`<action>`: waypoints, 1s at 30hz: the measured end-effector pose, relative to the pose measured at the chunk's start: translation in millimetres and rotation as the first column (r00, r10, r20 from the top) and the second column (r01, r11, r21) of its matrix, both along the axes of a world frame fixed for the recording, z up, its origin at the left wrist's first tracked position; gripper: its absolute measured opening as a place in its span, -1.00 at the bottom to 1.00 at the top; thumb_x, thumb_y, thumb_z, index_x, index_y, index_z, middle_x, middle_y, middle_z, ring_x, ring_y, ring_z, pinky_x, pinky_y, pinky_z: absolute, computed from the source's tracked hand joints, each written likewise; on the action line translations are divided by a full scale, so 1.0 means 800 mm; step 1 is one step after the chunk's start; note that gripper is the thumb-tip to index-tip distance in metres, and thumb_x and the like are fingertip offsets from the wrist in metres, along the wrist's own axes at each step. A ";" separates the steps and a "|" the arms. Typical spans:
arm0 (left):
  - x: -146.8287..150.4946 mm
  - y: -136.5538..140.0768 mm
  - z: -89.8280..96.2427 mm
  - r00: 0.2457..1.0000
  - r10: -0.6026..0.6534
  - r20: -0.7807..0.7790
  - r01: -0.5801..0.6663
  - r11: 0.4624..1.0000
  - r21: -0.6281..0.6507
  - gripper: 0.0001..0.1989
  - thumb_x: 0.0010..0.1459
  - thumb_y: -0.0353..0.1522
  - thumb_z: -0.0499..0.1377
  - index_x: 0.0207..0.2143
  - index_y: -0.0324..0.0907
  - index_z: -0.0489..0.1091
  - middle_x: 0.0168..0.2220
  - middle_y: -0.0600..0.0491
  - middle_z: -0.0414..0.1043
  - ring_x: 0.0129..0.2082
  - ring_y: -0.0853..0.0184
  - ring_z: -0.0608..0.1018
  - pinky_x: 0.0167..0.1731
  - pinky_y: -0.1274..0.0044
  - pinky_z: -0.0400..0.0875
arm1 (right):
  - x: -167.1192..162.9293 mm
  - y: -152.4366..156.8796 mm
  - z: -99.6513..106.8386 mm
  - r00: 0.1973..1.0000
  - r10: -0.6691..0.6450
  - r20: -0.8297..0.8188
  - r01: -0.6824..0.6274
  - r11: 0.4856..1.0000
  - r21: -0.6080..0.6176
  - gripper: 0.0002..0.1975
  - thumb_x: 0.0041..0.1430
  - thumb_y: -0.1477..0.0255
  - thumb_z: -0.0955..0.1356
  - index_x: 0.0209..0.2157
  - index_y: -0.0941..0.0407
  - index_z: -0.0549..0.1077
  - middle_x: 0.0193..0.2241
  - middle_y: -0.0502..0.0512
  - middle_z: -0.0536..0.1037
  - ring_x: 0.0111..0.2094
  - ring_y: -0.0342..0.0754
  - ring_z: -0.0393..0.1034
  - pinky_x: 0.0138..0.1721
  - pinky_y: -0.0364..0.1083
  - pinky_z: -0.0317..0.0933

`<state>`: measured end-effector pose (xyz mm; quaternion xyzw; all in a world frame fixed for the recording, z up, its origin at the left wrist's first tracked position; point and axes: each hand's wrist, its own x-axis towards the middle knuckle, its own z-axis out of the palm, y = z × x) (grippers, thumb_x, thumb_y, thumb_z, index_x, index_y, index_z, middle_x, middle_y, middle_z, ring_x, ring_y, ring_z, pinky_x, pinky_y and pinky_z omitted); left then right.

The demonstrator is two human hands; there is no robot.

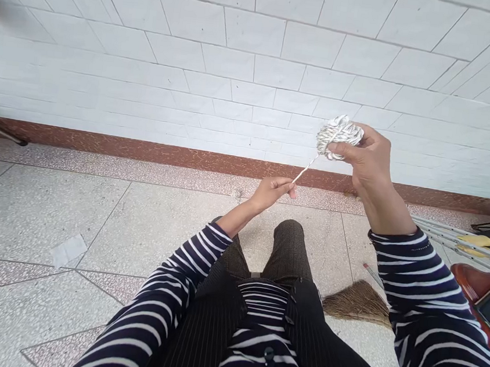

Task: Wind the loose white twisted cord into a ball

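With our right hand (pixel 374 157) we grip a wound bundle of twisted white cord (pixel 336 136) between thumb and fingers, raised before the white tiled wall (pixel 222 64). Our left hand (pixel 269 193), lower down, pinches the straight strand (pixel 306 169) running from the bundle. On the speckled floor (pixel 157 221) we see broom bristles (pixel 357 303) at right and, well apart at left, a white paper sheet (pixel 68 251).

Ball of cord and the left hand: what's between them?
In the head view, a white strand runs from the ball of cord to the left hand.
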<state>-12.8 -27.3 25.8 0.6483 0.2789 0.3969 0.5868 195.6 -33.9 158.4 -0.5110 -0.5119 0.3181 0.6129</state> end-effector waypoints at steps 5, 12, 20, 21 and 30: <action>-0.023 0.011 -0.019 0.988 0.004 -0.154 0.003 0.999 0.047 -0.59 0.25 -0.06 0.20 -0.41 -0.19 0.60 -0.29 -0.01 0.63 -0.19 0.24 0.58 -0.03 0.45 0.37 | -0.002 -0.007 0.012 0.999 0.041 -0.030 -0.040 0.998 0.053 -0.43 -0.29 0.42 0.65 -0.12 0.02 0.60 -0.24 0.04 0.62 -0.17 0.11 0.54 -0.15 0.21 0.54; -0.030 0.003 -0.020 0.983 -0.037 -0.179 0.042 0.999 0.029 -0.65 0.21 -0.10 0.25 -0.39 -0.19 0.61 -0.27 0.00 0.64 -0.19 0.24 0.60 -0.06 0.47 0.38 | -0.010 -0.011 0.013 0.999 0.031 0.008 -0.032 0.998 0.061 -0.40 -0.26 0.39 0.64 -0.07 0.03 0.57 -0.19 0.06 0.60 -0.12 0.13 0.53 -0.03 0.26 0.49; -0.038 -0.025 0.008 0.932 -0.093 -0.352 0.181 0.957 0.228 -0.66 0.31 -0.19 0.17 -0.42 -0.18 0.58 -0.35 0.03 0.60 -0.29 0.28 0.57 -0.13 0.49 0.38 | 0.005 0.010 -0.063 0.826 -0.061 0.560 0.111 0.992 -0.056 -0.29 -0.26 0.40 0.62 0.04 0.06 0.53 0.08 0.21 0.49 0.17 0.33 0.35 0.24 0.41 0.21; -0.040 -0.023 0.012 0.927 -0.069 -0.369 0.176 0.948 0.265 -0.67 0.32 -0.20 0.16 -0.42 -0.17 0.58 -0.35 0.03 0.60 -0.29 0.27 0.57 -0.11 0.47 0.39 | 0.002 0.007 -0.076 0.808 0.019 0.589 0.074 0.988 -0.133 -0.29 -0.24 0.42 0.61 0.05 0.07 0.53 0.10 0.23 0.47 0.20 0.36 0.30 0.26 0.44 0.14; -0.051 0.013 0.010 0.876 0.098 -0.473 0.169 0.855 0.491 -0.80 0.34 -0.31 0.19 -0.30 -0.11 0.60 -0.31 0.05 0.64 -0.23 0.23 0.62 0.34 0.23 0.10 | -0.015 -0.043 -0.143 0.772 0.626 0.115 -0.469 0.682 -0.561 -0.34 -0.40 0.48 0.60 -0.08 0.07 0.61 -0.10 0.11 0.63 -0.06 0.14 0.47 0.06 0.16 0.32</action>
